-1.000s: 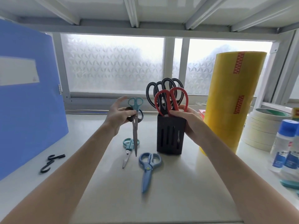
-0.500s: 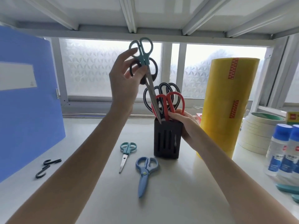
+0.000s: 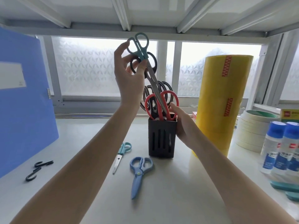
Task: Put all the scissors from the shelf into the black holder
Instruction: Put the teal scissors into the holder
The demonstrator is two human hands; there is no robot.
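The black holder (image 3: 162, 139) stands mid-shelf with red-handled scissors (image 3: 161, 101) and black-handled scissors (image 3: 166, 88) upright in it. My left hand (image 3: 129, 78) is raised above it, holding a teal-handled pair of scissors (image 3: 139, 44) together with a black-handled pair (image 3: 152, 62), blades slanting down with the tips at the holder's mouth. My right hand (image 3: 182, 125) grips the holder's right side. On the shelf in front lie small teal scissors (image 3: 122, 152) and blue scissors (image 3: 139, 173).
A blue folder (image 3: 24, 102) stands at the left, with two black hooks (image 3: 38, 168) near it. A tall yellow roll (image 3: 221, 102), stacked tape rolls (image 3: 254, 128) and blue-capped bottles (image 3: 281, 146) crowd the right. The shelf above hangs low overhead.
My left hand lifted the teal and black scissors from shelf height to above the holder, and their tips have come down to its mouth. My right hand has stayed on the holder.
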